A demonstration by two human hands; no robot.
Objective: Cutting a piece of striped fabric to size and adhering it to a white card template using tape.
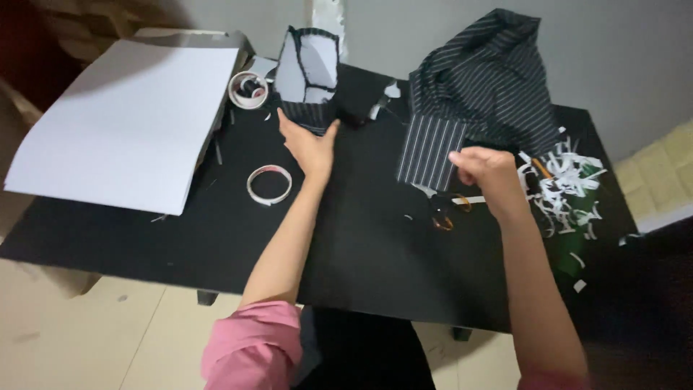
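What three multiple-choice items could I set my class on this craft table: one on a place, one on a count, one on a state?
1. Where does the large white sheet lie?
A. left end of the table
B. right end
C. on the floor

2. How many tape rolls are on the black table?
A. one
B. two
C. four

3. What is the left hand doing?
A. resting flat on the white sheet
B. touching the fabric-covered box
C. holding scissors

Answers:
1 A, the sheet covers the table's left end.
2 B, one tape roll lies near the left hand, another tape roll beside the box.
3 B, its fingers meet the box's striped base.
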